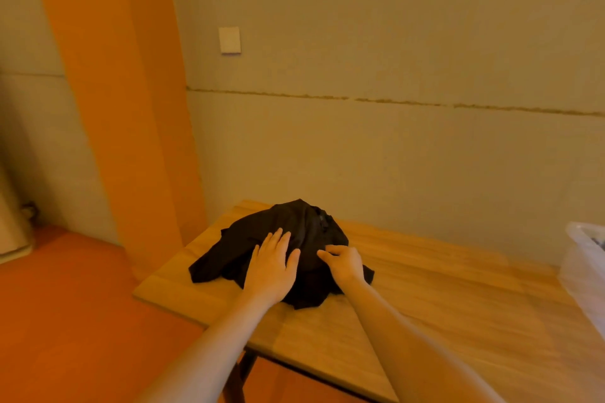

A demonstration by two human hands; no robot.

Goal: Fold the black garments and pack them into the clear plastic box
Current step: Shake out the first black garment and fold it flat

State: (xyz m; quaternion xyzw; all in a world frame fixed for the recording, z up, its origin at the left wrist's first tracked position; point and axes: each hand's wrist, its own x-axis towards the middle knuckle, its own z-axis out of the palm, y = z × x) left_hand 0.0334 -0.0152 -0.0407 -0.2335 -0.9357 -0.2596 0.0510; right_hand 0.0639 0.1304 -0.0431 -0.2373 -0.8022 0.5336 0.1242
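Observation:
A black garment (304, 222) lies in a rumpled heap on the left end of the wooden table (442, 291). My left hand (273, 267) rests flat on its near left part with the fingers straight and spread. My right hand (343, 262) sits on the garment's right side with curled fingers pinching the fabric. The clear plastic box (586, 268) stands at the table's right end, cut off by the frame edge; something dark shows inside it.
The table's back edge runs close to a grey wall. An orange column (124, 127) stands behind the table's left corner. The floor (65, 321) to the left is orange-red. A pale object leans at the far left edge.

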